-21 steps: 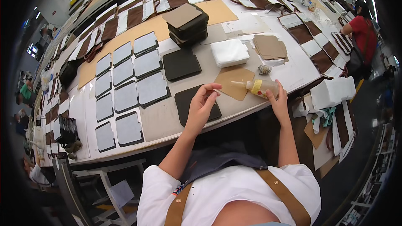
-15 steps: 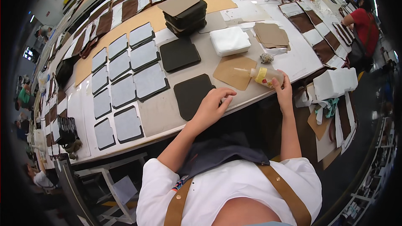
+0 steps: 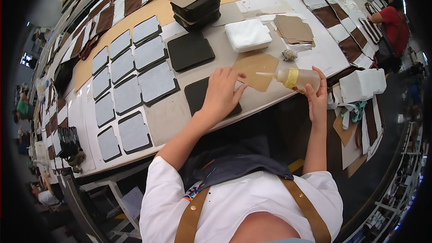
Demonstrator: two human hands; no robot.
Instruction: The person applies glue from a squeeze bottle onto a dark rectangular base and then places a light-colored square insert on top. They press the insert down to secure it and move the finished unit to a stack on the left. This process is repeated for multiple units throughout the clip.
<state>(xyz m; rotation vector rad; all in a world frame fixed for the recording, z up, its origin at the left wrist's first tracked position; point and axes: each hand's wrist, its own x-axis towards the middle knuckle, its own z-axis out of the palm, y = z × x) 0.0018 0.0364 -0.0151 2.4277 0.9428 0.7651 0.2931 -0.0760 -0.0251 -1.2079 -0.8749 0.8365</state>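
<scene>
My right hand [image 3: 317, 91] grips a translucent squeeze bottle [image 3: 307, 79] with a yellow label. The bottle lies nearly level, and its thin nozzle points left over a tan card [image 3: 260, 65]. My left hand [image 3: 222, 91] hovers at or just above the nearer dark panel [image 3: 194, 95], covering much of it. Its thumb stands apart from the fingers, with nothing visible between them. Whether the fingertips touch the panel, I cannot tell. Another dark panel [image 3: 191, 55] lies beyond it. A small mottled lump [image 3: 289, 55] sits just past the bottle.
Grey-faced dark panels [image 3: 158, 82] lie in rows to the left. Farther back rises a stack of dark panels [image 3: 195, 11]. A white block-shaped pile [image 3: 247, 35] and brown cards [image 3: 294, 30] stand beyond the bottle. At far right is a person in red [image 3: 393, 29].
My right hand has shifted slightly right with the bottle. My left hand has moved farther over the near panel, its fingers lifting away from the table's front edge.
</scene>
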